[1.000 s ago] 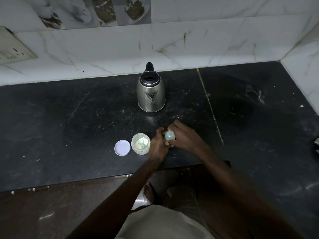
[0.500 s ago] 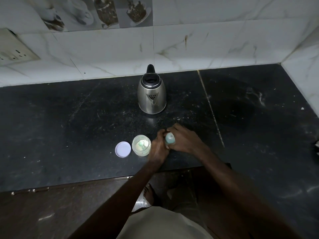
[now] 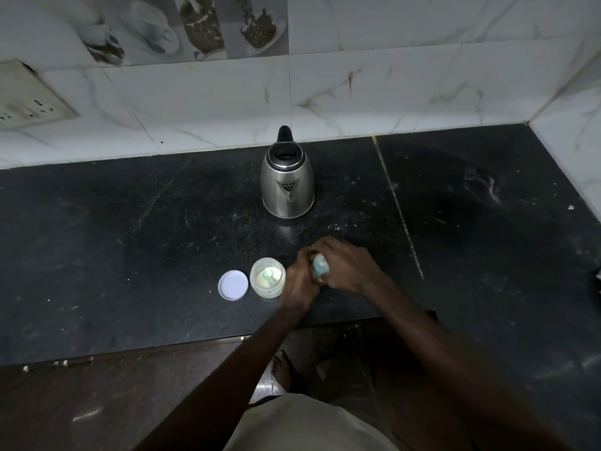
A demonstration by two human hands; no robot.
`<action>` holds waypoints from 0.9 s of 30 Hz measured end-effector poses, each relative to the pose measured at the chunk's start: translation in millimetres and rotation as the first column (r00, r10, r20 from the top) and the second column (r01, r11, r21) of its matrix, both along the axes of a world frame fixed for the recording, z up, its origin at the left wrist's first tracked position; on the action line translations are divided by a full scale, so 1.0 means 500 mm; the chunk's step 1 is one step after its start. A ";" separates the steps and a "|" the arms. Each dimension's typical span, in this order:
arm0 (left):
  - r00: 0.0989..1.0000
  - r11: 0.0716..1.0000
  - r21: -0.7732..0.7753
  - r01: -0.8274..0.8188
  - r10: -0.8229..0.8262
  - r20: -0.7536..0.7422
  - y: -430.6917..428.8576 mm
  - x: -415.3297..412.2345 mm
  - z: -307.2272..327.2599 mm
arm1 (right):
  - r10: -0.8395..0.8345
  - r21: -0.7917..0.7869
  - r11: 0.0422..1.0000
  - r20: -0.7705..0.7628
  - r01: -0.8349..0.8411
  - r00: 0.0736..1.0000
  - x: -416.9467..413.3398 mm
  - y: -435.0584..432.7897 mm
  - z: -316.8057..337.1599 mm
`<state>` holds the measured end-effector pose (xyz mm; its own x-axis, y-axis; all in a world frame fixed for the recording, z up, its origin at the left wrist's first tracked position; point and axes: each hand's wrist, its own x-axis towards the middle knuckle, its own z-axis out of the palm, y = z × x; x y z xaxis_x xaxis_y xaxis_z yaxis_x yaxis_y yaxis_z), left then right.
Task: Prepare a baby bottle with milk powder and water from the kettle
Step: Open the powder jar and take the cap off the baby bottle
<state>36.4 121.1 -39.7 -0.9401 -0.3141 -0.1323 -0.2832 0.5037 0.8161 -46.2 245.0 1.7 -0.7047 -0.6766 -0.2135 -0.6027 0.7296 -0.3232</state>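
The baby bottle (image 3: 320, 266) stands near the front edge of the black table (image 3: 130, 239), held between 2 hands, with only its pale teal top showing. The left hand (image 3: 300, 283) grips it from the left side, fingers curled against it. The right hand (image 3: 349, 268) closes on it from the right, its fingers (image 3: 325, 247) wrapped over the far side of the top. How much of the bottle's body lies under the hands cannot be told.

Just left of the left hand, nearly touching it, an open clear jar (image 3: 268, 293) holds pale powder with a green scoop (image 3: 267, 273) lying in it. The jar's round white lid (image 3: 233, 284) lies flat on the table just beside the jar, on its left.

Farther back, well apart from the hands, a steel kettle (image 3: 287, 190) stands upright with a black lid and its handle toward the wall. Behind it rises a white marbled tile wall (image 3: 357, 92), with a switch plate (image 3: 29, 99) at the far left. Below the table edge, 1 bare foot (image 3: 283, 369) shows on the floor.
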 end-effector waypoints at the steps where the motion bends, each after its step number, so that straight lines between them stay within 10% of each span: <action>1: 1.000 1.000 0.001 0.003 -0.003 -0.008 0.000 0.001 0.000 | -0.038 0.028 0.999 -0.012 0.039 0.999 0.002 -0.005 -0.002; 14: 1.000 1.000 -0.012 -0.010 0.010 0.028 -0.003 -0.004 -0.005 | 0.334 -0.196 0.923 -0.026 -0.332 0.942 -0.044 0.040 0.011; 21: 1.000 1.000 0.018 -0.021 0.021 0.002 -0.004 -0.007 -0.025 | -0.288 -0.394 0.844 0.236 0.363 0.928 -0.055 0.082 -0.017; 27: 1.000 1.000 -0.014 0.006 -0.006 0.010 -0.006 -0.008 -0.025 | -0.407 -0.367 0.780 0.318 0.507 0.856 0.006 0.093 -0.074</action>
